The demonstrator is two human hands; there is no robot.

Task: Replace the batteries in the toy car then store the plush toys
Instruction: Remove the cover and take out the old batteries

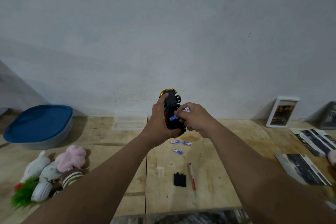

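My left hand grips the toy car, held upside down above the table with its black underside facing me and a yellow edge at the top. My right hand pinches a blue-and-white battery at the open compartment and holds a second battery between its fingers. Three more batteries lie on the wooden table below. The black battery cover and a red-handled screwdriver lie nearer to me. A pile of plush toys sits at the left.
A grey tub with a blue lid stands at the back left. A clear plastic box sits against the wall behind the car. A white picture frame leans on the wall at right, with printed photos spread on the table's right side.
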